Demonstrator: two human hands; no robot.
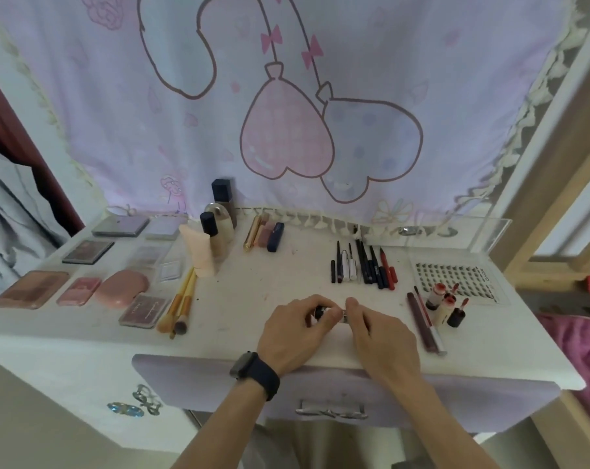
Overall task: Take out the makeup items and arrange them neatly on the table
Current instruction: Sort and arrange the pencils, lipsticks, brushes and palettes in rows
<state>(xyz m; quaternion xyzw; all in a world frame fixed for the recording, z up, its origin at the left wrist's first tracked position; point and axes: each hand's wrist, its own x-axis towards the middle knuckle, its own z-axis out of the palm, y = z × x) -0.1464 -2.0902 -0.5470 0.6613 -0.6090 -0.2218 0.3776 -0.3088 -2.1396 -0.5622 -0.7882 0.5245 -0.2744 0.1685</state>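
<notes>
Both hands meet over the front middle of the white dressing table (253, 292). My left hand (297, 333) and my right hand (378, 336) each pinch an end of a small black and white tube (324, 311), mostly hidden by the fingers. Palettes and compacts (87, 252) lie in rows at the left. Makeup brushes (181, 306) lie beside them. Bottles and a pink tube (215, 231) stand at the back. Lipsticks (264, 233) lie near them. Several pencils and liners (364, 265) lie in a row on the right.
A lash card (456, 279) lies at the far right, with small red-capped bottles (445, 306) and two long pens (425, 323) in front of it. The lilac drawer (219, 384) below the table edge stands pulled out. A printed curtain (286, 113) hangs behind.
</notes>
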